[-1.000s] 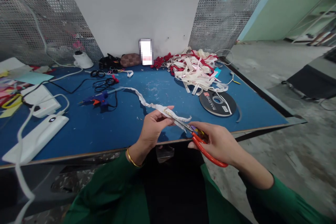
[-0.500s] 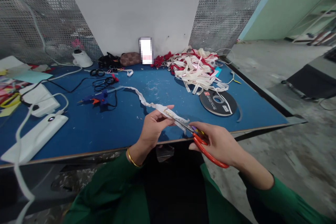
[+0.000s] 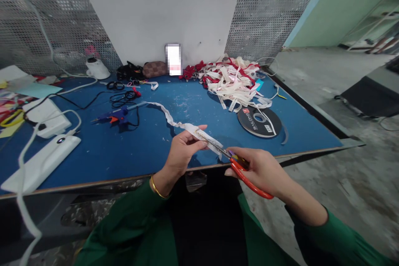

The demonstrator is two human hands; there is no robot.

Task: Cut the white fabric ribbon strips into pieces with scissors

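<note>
Pinched in my left hand (image 3: 182, 153), just above the table's front edge, is a white ribbon (image 3: 170, 118). Its tail runs back over the blue table toward the glue gun (image 3: 116, 116). My right hand (image 3: 257, 168) is wrapped round red-handled scissors (image 3: 249, 181). Their metal blades lie along the ribbon's near end, pointing at my left fingers. Some purple and yellow shows between the right fingers; I cannot make out what it is. Whether the blades are fully closed cannot be seen clearly.
A black ribbon spool (image 3: 259, 122) lies at the right, in front of a heap of white and red ribbons (image 3: 232, 81). A phone (image 3: 173, 59) leans on the back panel. On the left are a white power strip (image 3: 42, 166), cables and yellow-handled scissors (image 3: 12, 119).
The scissors and my right hand have shifted very slightly to the right. The ribbon end lies a little flatter along the blades. My left hand keeps its place.
</note>
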